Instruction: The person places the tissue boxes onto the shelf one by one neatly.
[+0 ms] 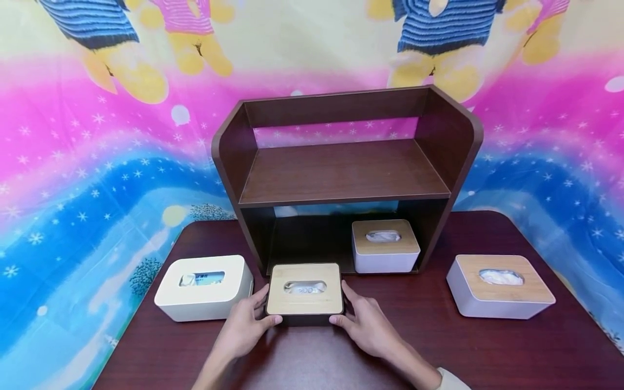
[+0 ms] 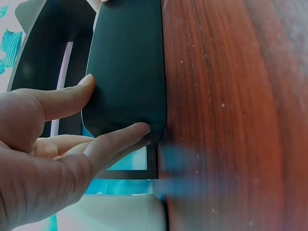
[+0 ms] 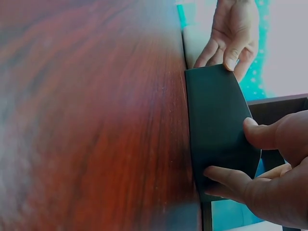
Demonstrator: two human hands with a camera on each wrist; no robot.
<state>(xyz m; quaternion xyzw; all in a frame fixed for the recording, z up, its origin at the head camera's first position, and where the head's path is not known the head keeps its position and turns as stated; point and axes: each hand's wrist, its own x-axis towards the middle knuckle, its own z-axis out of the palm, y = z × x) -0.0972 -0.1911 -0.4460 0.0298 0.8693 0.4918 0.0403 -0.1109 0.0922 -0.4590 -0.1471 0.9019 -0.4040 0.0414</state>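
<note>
Behind everything hung a printed cloth of pink and blue with snowflakes, and before it stood a reddish-brown table. In the head view, a dark box with a pale wooden lid was at the lower centre, before the lower compartment of a brown shelf. The left hand, at eight o'clock of this box, and the right hand, at four o'clock, were both grasping its sides, with the thumbs on the front. A cream tissue box stood at nine o'clock, a white box with wooden top inside the shelf at two o'clock, and another wooden-topped box at three o'clock. In the left wrist view, the left thumb pressed the broad dark face and the fingers held its end; the cream tissue box appeared at six o'clock. In the right wrist view, the right hand gripped the near end at five o'clock, while the left hand held the far end at one o'clock; the lower edge lay along the table.
</note>
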